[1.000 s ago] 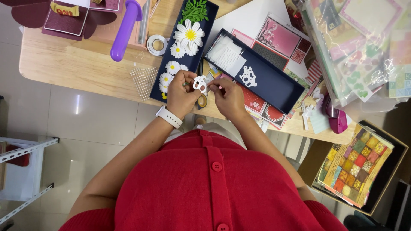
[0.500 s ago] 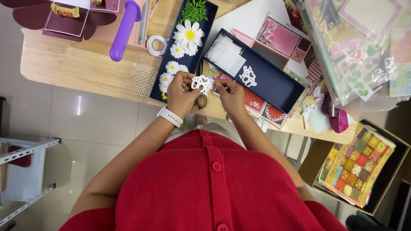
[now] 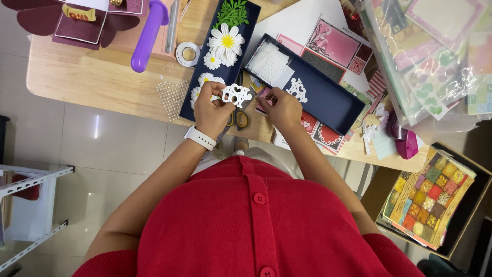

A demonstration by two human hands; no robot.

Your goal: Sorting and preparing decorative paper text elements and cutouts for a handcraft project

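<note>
A white lacy paper cut-out (image 3: 236,94), scalloped and pierced with small holes, is pinched between the thumb and fingertips of the left hand (image 3: 212,107) just above the near edge of the pale wooden table (image 3: 102,77). The right hand (image 3: 283,106) sits just beside it with fingers curled in (whether it grips anything I cannot tell). Yellow-handled scissors (image 3: 237,118) lie under the two hands. Left of the cut-out is a long navy blue lid (image 3: 202,77) decorated with white paper daisies (image 3: 226,41) and green paper leaves (image 3: 231,11). To the right, the open navy blue rectangular box (image 3: 328,97) holds a second white lacy cut-out (image 3: 297,90) and a white dotted sheet (image 3: 269,64). Further out lie a roll of white tape (image 3: 187,53) and a purple plastic handle (image 3: 148,35).
</note>
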